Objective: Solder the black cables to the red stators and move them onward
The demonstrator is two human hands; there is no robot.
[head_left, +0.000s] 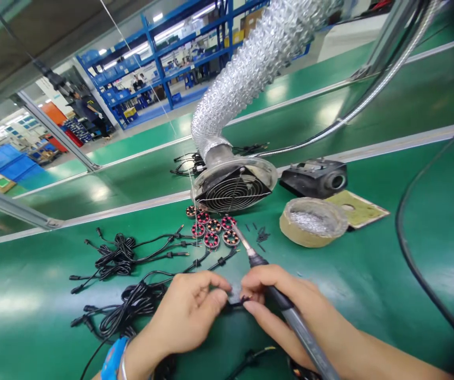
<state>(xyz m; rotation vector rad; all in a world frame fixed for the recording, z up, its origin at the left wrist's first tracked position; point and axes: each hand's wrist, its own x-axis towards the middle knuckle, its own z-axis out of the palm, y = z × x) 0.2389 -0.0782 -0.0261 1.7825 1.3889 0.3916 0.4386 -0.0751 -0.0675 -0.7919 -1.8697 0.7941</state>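
My right hand [296,303] is closed around a soldering iron [304,330], whose tip points up and away toward the small copper-wound coil rings [211,240]. The thumb and index finger of that same hand also pinch the coppery wire end of a short stretch of black cable [235,305]. On the other side, my left hand [189,311] pinches this cable between thumb and forefinger. Several coil rings with red and copper windings lie in a cluster beyond my hands. Beside them are small black tube pieces [262,235].
Bundled black cables [120,256] lie at left. A fume extractor fan [235,190] on a silver duct [246,68] stands behind the rings. To the right sit a round tub of silvery material [313,222], a yellow sponge [353,206] and a black iron stand [316,178].
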